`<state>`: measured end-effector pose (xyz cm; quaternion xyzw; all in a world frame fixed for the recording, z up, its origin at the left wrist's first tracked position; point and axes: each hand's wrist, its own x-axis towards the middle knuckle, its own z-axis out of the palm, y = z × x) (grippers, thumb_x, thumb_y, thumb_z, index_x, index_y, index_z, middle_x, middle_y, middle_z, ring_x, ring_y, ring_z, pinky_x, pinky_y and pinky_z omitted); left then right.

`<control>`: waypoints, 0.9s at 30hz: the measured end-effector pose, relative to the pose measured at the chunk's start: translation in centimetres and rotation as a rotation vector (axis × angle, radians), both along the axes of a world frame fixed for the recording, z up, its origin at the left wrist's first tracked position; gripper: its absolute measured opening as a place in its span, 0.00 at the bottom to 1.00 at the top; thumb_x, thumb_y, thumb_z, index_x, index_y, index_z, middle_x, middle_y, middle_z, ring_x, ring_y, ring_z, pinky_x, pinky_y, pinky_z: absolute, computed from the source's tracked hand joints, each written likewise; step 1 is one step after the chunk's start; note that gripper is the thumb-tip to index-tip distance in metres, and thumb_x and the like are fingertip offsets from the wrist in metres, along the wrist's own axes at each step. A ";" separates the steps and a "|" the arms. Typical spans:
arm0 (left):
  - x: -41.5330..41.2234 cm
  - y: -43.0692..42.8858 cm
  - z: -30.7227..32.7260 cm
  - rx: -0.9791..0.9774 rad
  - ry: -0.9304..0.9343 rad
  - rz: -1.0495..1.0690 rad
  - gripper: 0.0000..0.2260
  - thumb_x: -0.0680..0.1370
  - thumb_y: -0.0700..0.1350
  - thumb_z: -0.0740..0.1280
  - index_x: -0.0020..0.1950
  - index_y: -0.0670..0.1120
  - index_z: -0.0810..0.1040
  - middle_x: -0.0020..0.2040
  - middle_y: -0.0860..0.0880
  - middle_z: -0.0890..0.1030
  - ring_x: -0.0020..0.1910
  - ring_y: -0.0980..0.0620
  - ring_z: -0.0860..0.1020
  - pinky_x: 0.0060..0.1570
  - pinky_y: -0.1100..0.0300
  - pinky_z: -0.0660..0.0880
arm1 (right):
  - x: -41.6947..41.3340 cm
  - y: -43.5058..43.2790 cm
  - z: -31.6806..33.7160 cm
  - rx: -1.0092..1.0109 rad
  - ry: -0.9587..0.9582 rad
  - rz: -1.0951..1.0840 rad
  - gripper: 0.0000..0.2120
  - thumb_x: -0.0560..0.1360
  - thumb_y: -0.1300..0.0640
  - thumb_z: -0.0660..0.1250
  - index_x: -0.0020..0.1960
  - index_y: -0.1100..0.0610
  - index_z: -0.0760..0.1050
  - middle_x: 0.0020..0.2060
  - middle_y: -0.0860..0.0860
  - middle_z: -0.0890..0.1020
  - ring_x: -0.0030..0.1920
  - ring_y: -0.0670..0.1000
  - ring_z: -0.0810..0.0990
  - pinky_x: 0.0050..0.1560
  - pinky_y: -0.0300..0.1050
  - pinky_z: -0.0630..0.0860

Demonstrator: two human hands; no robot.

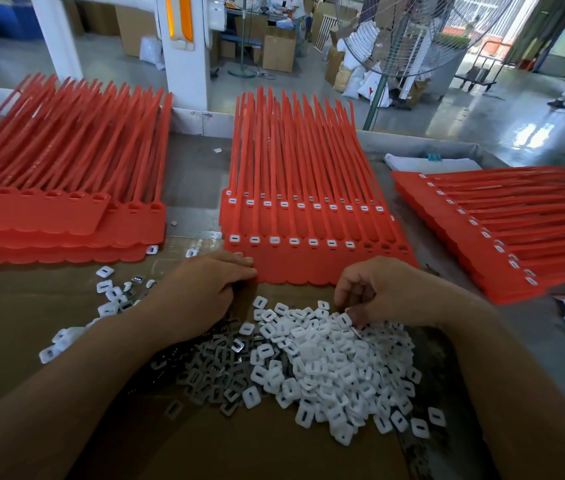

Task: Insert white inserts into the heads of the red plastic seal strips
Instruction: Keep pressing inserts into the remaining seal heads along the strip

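Altogether three red strip stacks, one white insert pile

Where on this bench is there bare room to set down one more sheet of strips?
Bare brown cardboard lies below the left stack of red plastic seal strips, outside the left hand. A grey table gap runs between that stack and the middle stack. Crowded: the white insert pile at the right hand.

The left hand lies palm down with its fingers straight; the right hand curls its fingertips downward.
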<state>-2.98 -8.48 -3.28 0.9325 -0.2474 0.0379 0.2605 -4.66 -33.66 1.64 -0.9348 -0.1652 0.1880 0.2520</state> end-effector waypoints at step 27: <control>-0.1 -0.1 0.1 -0.016 -0.041 0.003 0.23 0.74 0.33 0.57 0.65 0.51 0.73 0.67 0.57 0.70 0.58 0.70 0.58 0.48 0.89 0.41 | 4.9 -3.7 -4.0 0.261 -0.524 -0.593 0.08 0.70 0.62 0.70 0.40 0.49 0.78 0.38 0.49 0.80 0.40 0.46 0.76 0.42 0.36 0.65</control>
